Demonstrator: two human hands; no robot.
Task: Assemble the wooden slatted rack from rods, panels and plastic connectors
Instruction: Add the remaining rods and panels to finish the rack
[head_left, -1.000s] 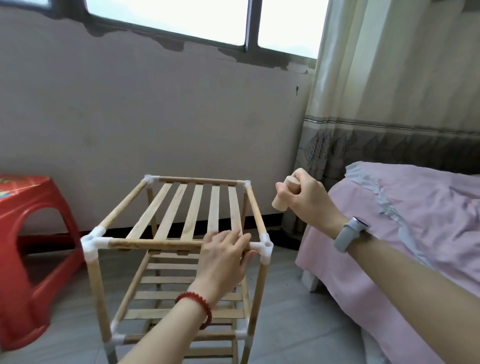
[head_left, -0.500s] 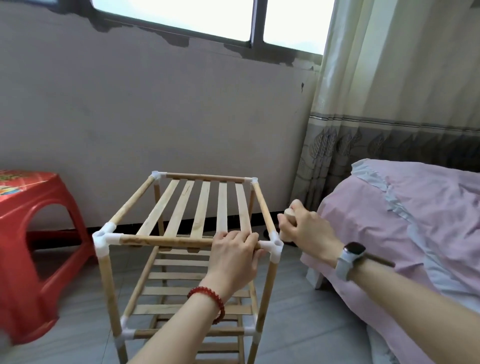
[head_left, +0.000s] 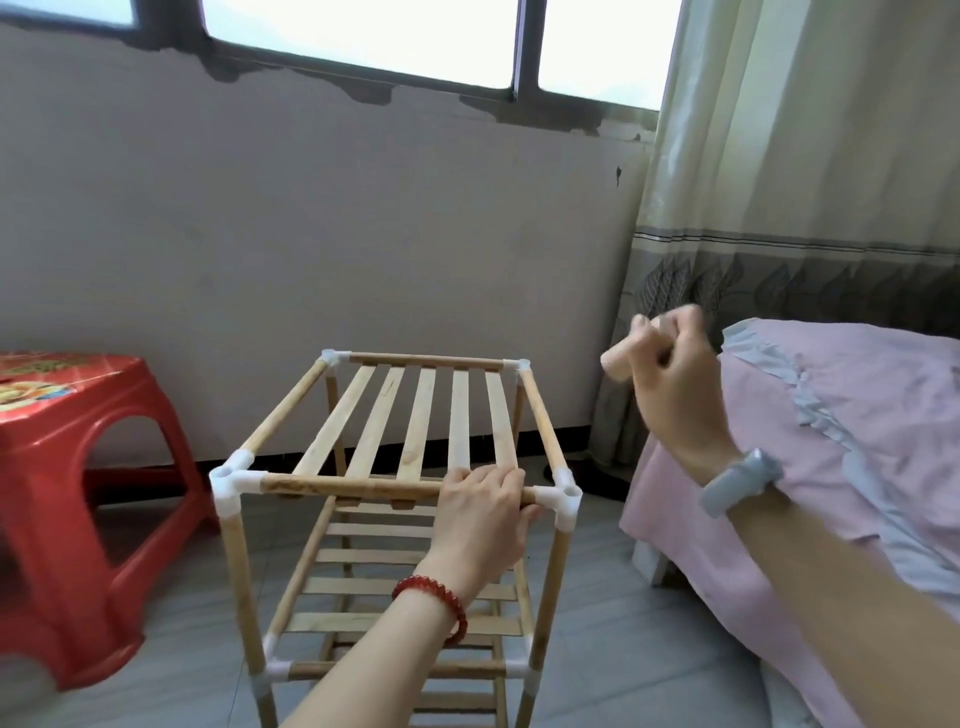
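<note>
The wooden slatted rack (head_left: 395, 499) is seen standing on the floor at the lower centre of the frame, its near top rod (head_left: 353, 486) gripped by the left hand (head_left: 480, 525), whose fingers are curled over it just beside the white plastic connector (head_left: 563, 499) at the near right corner. A short wooden piece (head_left: 618, 361) is held in the closed fist of the right hand (head_left: 670, 384), which is raised and motion-blurred at centre right, well apart from the rack. A red plastic stool (head_left: 67, 499) is seen at the left edge and a pink-covered bed (head_left: 841, 467) at the right.
</note>
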